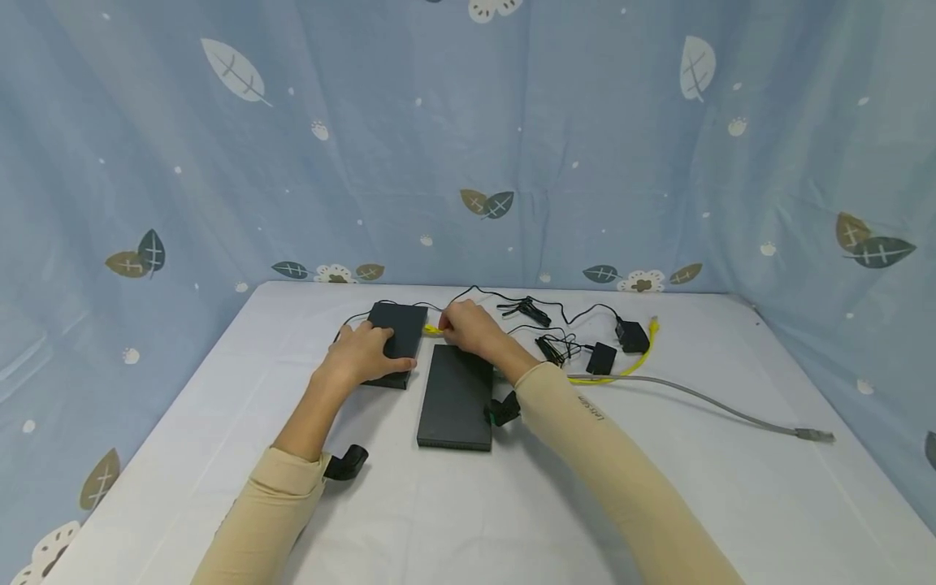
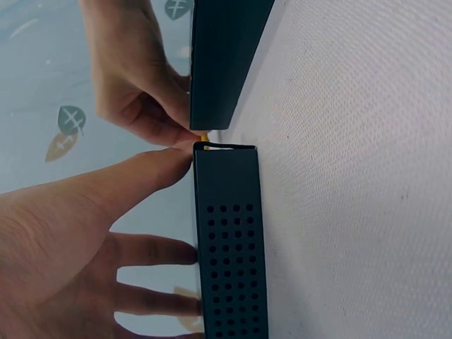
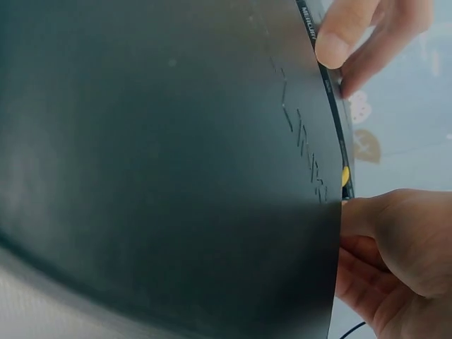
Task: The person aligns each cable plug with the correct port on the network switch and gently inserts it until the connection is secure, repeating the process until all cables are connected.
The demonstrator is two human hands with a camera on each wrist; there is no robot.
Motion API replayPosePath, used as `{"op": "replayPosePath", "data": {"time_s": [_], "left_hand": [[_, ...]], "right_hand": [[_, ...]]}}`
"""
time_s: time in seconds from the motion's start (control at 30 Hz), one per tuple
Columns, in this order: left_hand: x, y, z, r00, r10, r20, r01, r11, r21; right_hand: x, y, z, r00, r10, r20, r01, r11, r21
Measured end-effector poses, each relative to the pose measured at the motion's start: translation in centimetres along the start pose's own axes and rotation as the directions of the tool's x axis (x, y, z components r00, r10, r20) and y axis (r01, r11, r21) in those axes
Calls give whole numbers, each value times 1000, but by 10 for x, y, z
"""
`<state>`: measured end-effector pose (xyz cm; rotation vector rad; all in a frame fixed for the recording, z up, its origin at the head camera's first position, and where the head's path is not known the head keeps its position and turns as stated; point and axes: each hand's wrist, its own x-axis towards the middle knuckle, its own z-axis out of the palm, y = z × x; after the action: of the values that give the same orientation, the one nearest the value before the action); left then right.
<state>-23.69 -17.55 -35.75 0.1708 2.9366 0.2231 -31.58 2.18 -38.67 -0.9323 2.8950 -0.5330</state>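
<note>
On the left of the table lies a flat black network switch (image 1: 398, 318); its front edge reads MERCURY in the right wrist view. My left hand (image 1: 358, 353) rests on it, fingers spread fairly straight over the top and thumb at the near right corner. Beside its right edge, my right hand (image 1: 471, 327) pinches the end of a yellow network cable (image 1: 432, 330). The fingers hide the plug, so how far it sits in a port cannot be seen. A second black switch (image 1: 457, 398) lies just right of the first, under my right wrist.
Behind and right of my right forearm lie a black power adapter (image 1: 632, 335), a smaller black adapter (image 1: 602, 358) and bundled black cords (image 1: 532, 311). A grey network cable (image 1: 702, 396) runs right across the white table (image 1: 409, 520). A blue patterned curtain (image 1: 409, 146) surrounds the table.
</note>
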Motion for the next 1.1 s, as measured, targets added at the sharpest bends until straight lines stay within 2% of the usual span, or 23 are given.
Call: {"op": "replayPosePath", "data": {"time_s": [0.5,0.83,1.1], "left_hand": [[0,0,1,1000,26,-5,-26,999,35],[-2,11,0,1000,-22,12,21,999,43],[-2,14,3,998,-54,10,54,997,47]], "right_hand": [[5,2,2,1000,9,14,-9,1000,8],[6,1,-5,998,15,59,-14,1000,-14],[12,-1,-11,990,65,128,-68,997,23]]}}
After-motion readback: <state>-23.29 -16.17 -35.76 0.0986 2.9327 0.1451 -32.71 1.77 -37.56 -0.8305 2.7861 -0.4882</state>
